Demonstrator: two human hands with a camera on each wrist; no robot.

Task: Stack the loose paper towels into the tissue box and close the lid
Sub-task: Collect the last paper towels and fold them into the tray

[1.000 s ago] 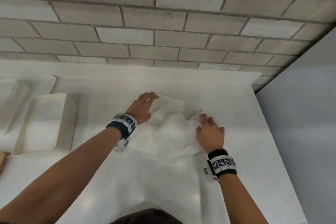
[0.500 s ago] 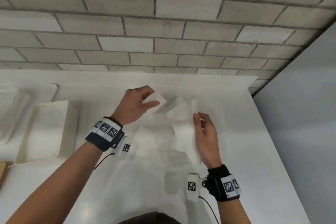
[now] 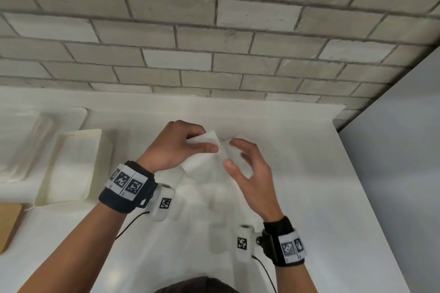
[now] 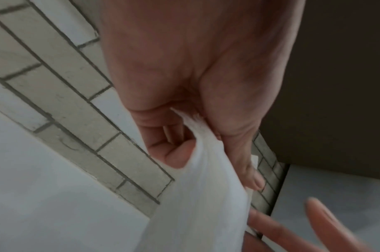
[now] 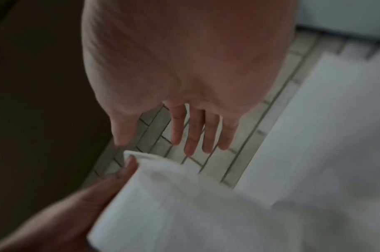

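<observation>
My left hand is raised above the white counter and pinches a bundle of white paper towels between thumb and curled fingers; the left wrist view shows the towels hanging from that pinch. My right hand hovers just right of the bundle with fingers spread and nothing in it; its straight fingers show above the towels. The open white tissue box stands on the counter at the left. More white towels lie blurred on the counter below my hands.
A white rectangular piece, perhaps the lid, lies left of the box near the brick wall. A wooden item sits at the left edge. The counter's right edge runs beside a grey wall.
Both hands lifted off the towel pile on the counter. The left hand gathered the towels and now holds them alone; the right hand released its sheet and spread its fingers.
</observation>
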